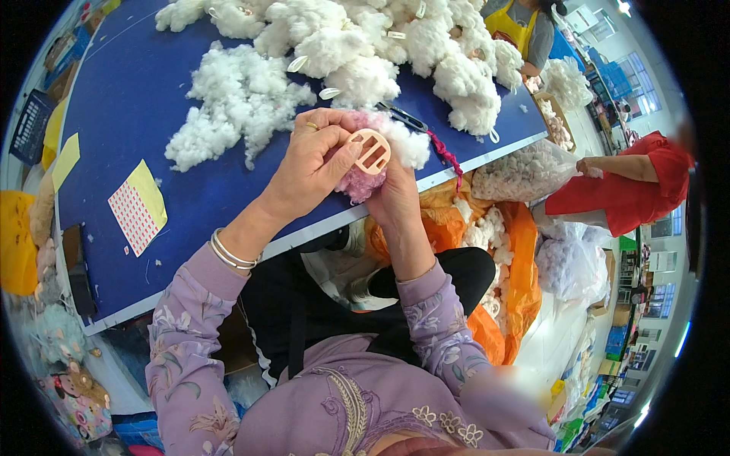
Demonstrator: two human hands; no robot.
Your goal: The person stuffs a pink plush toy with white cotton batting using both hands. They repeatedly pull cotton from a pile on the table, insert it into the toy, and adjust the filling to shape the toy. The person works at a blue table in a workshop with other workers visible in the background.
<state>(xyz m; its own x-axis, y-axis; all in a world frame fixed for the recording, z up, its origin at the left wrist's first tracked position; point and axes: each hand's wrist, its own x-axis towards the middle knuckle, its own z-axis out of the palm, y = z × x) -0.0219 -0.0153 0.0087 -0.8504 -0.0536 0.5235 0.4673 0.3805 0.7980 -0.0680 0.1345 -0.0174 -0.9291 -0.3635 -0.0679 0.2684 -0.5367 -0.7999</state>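
Both hands meet over the near edge of a blue table, around a pink fluffy plush piece [363, 185]. My left hand [304, 167], with a ring on it, is closed, thumb and fingers pinching a round peach plastic disc with slots [370, 151] against the plush. My right hand [397, 196] is wrapped round the plush from below and to the right; some of its fingers are hidden. White stuffing [411, 146] puffs out at the plush's right side. Just beyond lies a slim dark metal tool [403, 116], tied to a magenta cord [445, 153].
Loose stuffing [236, 99] and white fluffy plush pieces with tags [334, 53] cover the far table [182, 251]. A sticker sheet [138, 207] lies left. An orange bag [521, 266] of white pieces stands below the right edge. A person in red [623, 182] holds a clear bag [525, 171].
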